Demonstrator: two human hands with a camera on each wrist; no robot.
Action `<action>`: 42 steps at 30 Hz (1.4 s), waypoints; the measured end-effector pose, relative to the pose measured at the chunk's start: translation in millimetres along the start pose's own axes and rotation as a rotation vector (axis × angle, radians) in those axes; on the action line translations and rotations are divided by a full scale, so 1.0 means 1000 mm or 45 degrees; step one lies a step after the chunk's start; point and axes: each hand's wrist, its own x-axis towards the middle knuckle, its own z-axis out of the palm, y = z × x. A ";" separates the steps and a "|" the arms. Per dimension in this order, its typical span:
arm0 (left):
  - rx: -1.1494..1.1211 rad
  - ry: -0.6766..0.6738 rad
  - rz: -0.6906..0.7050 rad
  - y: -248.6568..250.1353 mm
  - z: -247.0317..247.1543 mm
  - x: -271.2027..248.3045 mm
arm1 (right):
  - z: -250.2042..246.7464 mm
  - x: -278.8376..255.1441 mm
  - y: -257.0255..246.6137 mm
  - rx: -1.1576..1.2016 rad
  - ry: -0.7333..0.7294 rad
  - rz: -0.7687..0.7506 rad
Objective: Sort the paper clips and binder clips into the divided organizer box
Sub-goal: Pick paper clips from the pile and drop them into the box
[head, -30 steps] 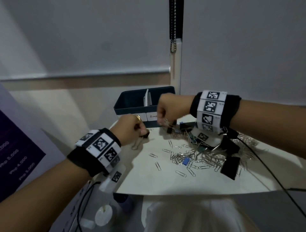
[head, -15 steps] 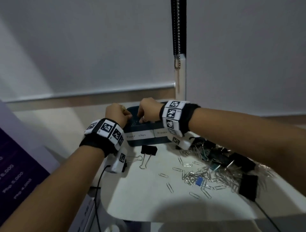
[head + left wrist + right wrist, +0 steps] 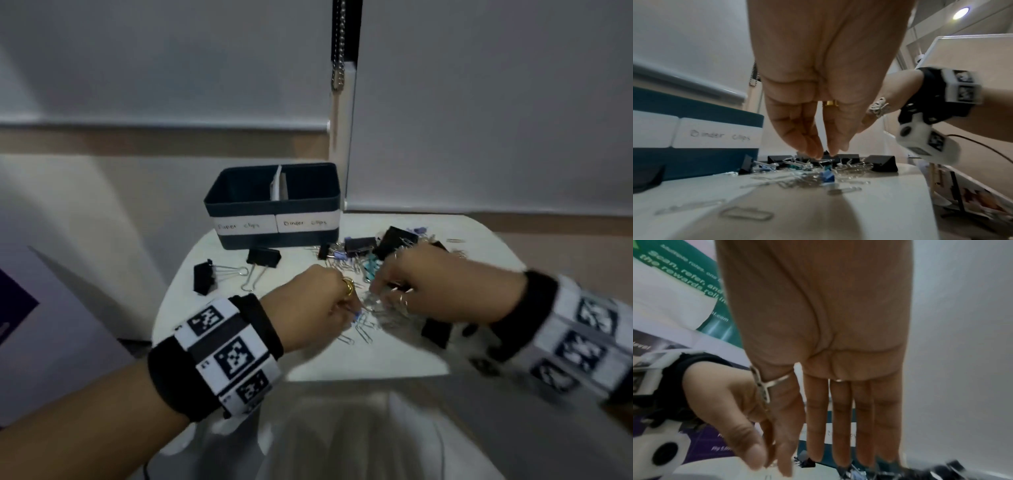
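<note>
The dark blue organizer box (image 3: 274,205) stands at the back of the white table (image 3: 212,325), its front labelled "Paper clips" on the left half and "Binder clips" (image 3: 719,136) on the right half. A heap of silver paper clips (image 3: 376,313) and black binder clips (image 3: 359,246) lies in front of it to the right. Two black binder clips (image 3: 263,256) lie apart on the left. My left hand (image 3: 352,310) reaches down with its fingertips (image 3: 818,153) just above the heap, near a small blue clip (image 3: 827,176). My right hand (image 3: 380,294) points its straight fingers (image 3: 842,451) into the heap. Neither hand visibly holds anything.
Loose paper clips (image 3: 748,214) are scattered toward the table's near edge. A roller blind with a bead chain (image 3: 339,51) hangs behind the box. A purple poster (image 3: 13,301) stands left of the table. A cable (image 3: 982,146) trails from the right wrist.
Both hands have come back from above the organizer box to the heap of clips, and now reach down into it. The head view has tilted down.
</note>
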 end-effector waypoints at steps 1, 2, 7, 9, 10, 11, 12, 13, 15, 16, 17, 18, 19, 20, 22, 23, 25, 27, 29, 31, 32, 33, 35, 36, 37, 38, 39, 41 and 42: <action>0.018 0.007 -0.035 0.006 0.006 0.001 | 0.011 -0.013 -0.001 0.011 0.022 0.017; 0.052 0.013 -0.069 0.010 0.011 0.001 | 0.024 -0.022 -0.002 0.021 0.065 0.030; 0.166 -0.022 -0.174 0.016 0.029 -0.003 | 0.075 -0.029 0.008 0.123 0.325 0.231; 0.164 -0.008 -0.215 0.018 0.034 -0.006 | 0.086 -0.025 0.010 0.074 0.365 0.308; 0.145 0.011 -0.241 0.019 0.036 -0.007 | 0.088 -0.025 0.008 0.073 0.371 0.364; 0.127 0.043 -0.265 0.021 0.037 -0.008 | 0.089 -0.025 0.006 0.084 0.387 0.403; 0.109 0.088 -0.287 0.022 0.038 -0.008 | 0.090 -0.025 0.005 0.084 0.417 0.425; 0.083 0.147 -0.312 0.024 0.040 -0.008 | 0.091 -0.025 0.003 0.069 0.451 0.432; 0.024 0.277 -0.374 0.026 0.045 -0.008 | 0.091 -0.025 0.001 0.017 0.504 0.437; -0.004 0.335 -0.410 0.027 0.049 -0.008 | 0.091 -0.024 0.001 0.009 0.507 0.448; -0.029 0.386 -0.442 0.027 0.052 -0.007 | 0.091 -0.024 0.002 0.008 0.498 0.457; -0.041 0.424 -0.462 0.027 0.055 -0.006 | 0.090 -0.024 0.003 0.017 0.484 0.466; -0.038 0.455 -0.466 0.027 0.056 -0.005 | 0.089 -0.024 0.004 0.017 0.488 0.464; -0.041 0.488 -0.463 0.027 0.058 -0.005 | 0.088 -0.023 0.006 0.025 0.503 0.454; -0.090 0.604 -0.458 0.027 0.056 -0.006 | 0.088 -0.023 0.006 0.044 0.593 0.381; -0.138 0.686 -0.456 0.028 0.053 -0.006 | 0.089 -0.021 0.006 0.060 0.667 0.317; -0.216 0.832 -0.452 0.026 0.044 -0.010 | 0.092 -0.020 0.003 0.104 0.749 0.167; -0.249 0.926 -0.464 0.015 0.037 -0.018 | 0.094 -0.022 -0.002 0.127 0.676 0.088; -0.212 0.945 -0.537 -0.001 0.032 -0.032 | 0.098 -0.027 -0.007 0.104 0.612 0.052; -0.131 0.906 -0.648 -0.018 0.034 -0.046 | 0.101 -0.028 -0.012 0.109 0.603 0.026; -0.097 0.888 -0.689 -0.025 0.037 -0.050 | 0.102 -0.026 -0.015 0.114 0.590 0.030; -0.075 0.874 -0.712 -0.032 0.041 -0.053 | 0.104 -0.023 -0.018 0.112 0.588 0.041; -0.033 0.850 -0.717 -0.041 0.047 -0.055 | 0.105 -0.013 -0.023 0.093 0.585 0.070; 0.003 0.845 -0.711 -0.042 0.048 -0.055 | 0.106 -0.008 -0.025 0.100 0.573 0.074; 0.051 0.848 -0.707 -0.042 0.049 -0.055 | 0.107 -0.003 -0.027 0.087 0.575 0.071; 0.104 0.867 -0.693 -0.039 0.048 -0.054 | 0.107 0.001 -0.029 0.069 0.586 0.077; 0.125 0.875 -0.658 -0.035 0.047 -0.053 | 0.105 0.002 -0.030 0.059 0.613 0.080; -0.014 0.736 -0.569 -0.021 0.043 -0.045 | 0.099 0.001 -0.028 0.102 0.645 0.131; -0.118 0.603 -0.522 -0.015 0.042 -0.040 | 0.095 -0.002 -0.027 0.134 0.614 0.187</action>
